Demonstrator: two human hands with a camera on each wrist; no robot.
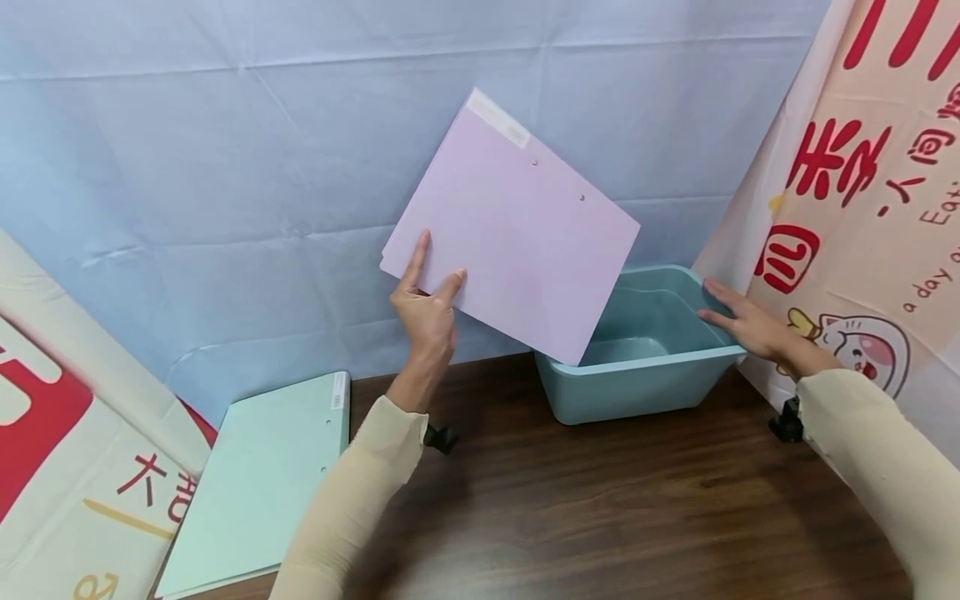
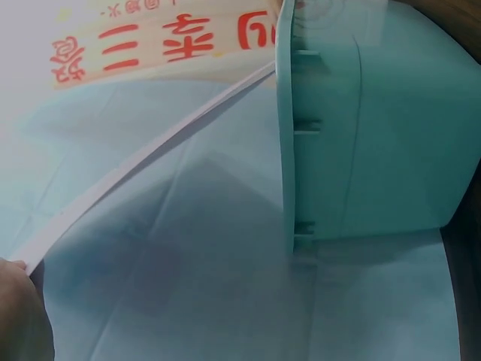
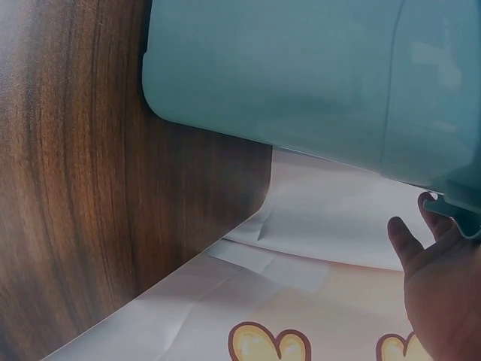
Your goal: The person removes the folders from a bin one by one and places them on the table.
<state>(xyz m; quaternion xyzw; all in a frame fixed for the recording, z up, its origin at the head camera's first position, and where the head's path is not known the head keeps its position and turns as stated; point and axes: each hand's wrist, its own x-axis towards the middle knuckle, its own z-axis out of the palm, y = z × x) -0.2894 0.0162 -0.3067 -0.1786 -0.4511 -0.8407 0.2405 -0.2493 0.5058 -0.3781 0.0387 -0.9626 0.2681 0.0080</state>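
My left hand pinches a lilac file folder by its lower left edge, with the thumb and a straight finger on its near face. The folder tilts up in the air. Its lowest corner overlaps the left rim of a blue-green plastic bin. In the left wrist view the folder appears edge-on, slanting toward the rim. At the bin's right end, my right hand rests on the rim with extended fingers. The right wrist view shows two fingers outside the bin, just beside its rim.
A mint-green folder lies at the left on the dark wooden table. Behind the bin hangs a pale blue cloth. Printed cloths with red lettering flank the table, the right one close beside the bin.
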